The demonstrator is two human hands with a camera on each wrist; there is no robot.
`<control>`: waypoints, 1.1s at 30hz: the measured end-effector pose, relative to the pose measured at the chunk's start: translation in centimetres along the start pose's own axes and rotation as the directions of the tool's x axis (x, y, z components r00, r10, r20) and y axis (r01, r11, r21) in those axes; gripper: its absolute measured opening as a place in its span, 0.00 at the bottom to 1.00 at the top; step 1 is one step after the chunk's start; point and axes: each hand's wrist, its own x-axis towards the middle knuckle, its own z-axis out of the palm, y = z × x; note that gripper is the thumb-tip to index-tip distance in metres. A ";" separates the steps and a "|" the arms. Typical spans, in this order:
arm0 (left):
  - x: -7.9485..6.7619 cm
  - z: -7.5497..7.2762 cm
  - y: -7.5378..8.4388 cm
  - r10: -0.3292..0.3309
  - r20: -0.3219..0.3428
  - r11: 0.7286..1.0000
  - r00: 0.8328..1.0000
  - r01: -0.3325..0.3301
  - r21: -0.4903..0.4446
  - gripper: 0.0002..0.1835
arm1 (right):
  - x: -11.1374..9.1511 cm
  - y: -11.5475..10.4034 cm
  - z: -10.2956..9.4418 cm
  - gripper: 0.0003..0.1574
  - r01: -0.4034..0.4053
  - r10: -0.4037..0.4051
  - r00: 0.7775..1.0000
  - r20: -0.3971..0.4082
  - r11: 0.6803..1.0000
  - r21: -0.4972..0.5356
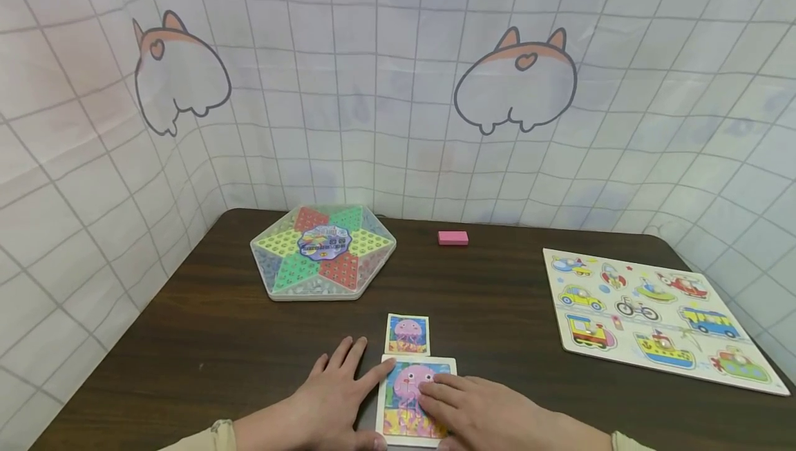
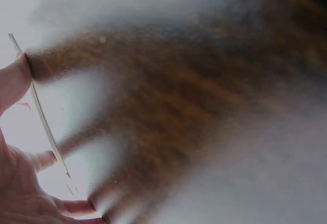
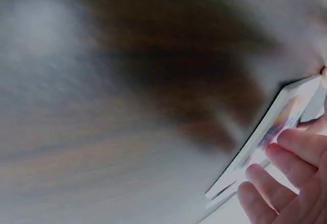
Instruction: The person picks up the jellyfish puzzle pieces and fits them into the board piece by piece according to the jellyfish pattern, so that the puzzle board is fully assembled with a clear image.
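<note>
A white-framed jigsaw puzzle with a pink jellyfish picture lies flat at the table's front, its pieces set in the frame. Just beyond it is a smaller jellyfish picture card. My left hand rests at the puzzle's left side, fingers spread, index fingertip at the top left corner and thumb near the bottom left. Across the right half of the picture lie the fingers of my right hand, covering part of it; its thumb is by the lower edge. The left wrist view shows the puzzle frame edge-on.
A hexagonal Chinese checkers box sits at the back left. Near the back edge lies a small pink block. A wooden vehicle puzzle board occupies the right side. A white gridded curtain surrounds the dark table.
</note>
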 end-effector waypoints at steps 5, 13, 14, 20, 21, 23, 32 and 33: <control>0.0 0.2 0.0 0.009 -0.008 1.000 1.000 -0.009 0.002 0.52 | 0.7 -0.6 -0.3 0.40 0.077 -0.089 0.994 -0.065 0.984 -0.163; 0.1 -0.1 0.2 0.005 0.012 1.000 1.000 -0.005 -0.022 0.52 | 1.2 -0.7 -0.3 0.41 0.079 -0.094 0.993 -0.065 0.975 -0.207; 0.1 -0.2 0.2 0.004 0.017 1.000 1.000 -0.003 -0.029 0.52 | 1.2 -0.7 -0.4 0.40 0.081 -0.096 0.993 -0.069 0.976 -0.203; 0.0 -0.7 0.0 -0.007 0.050 0.995 0.999 0.011 -0.095 0.51 | 1.7 -0.9 -0.8 0.39 0.082 -0.097 0.993 -0.072 0.980 -0.180; 0.0 -0.8 0.0 -0.009 0.052 0.994 0.999 0.015 -0.107 0.50 | 1.7 -0.9 -0.8 0.39 0.079 -0.092 0.993 -0.070 0.982 -0.174; 0.0 -1.0 0.0 -0.012 0.051 0.992 0.999 0.018 -0.124 0.49 | 1.8 -0.9 -0.9 0.39 0.071 -0.083 0.994 -0.067 0.983 -0.172; -0.3 -1.5 0.1 0.054 0.017 0.996 0.998 -0.052 -0.069 0.48 | 1.8 -1.1 -1.1 0.38 0.058 -0.064 0.997 -0.031 0.984 -0.166; -0.3 -1.4 0.2 0.080 0.011 0.997 0.997 -0.079 -0.023 0.47 | 1.8 -1.1 -1.0 0.38 0.059 -0.064 0.998 -0.026 0.986 -0.158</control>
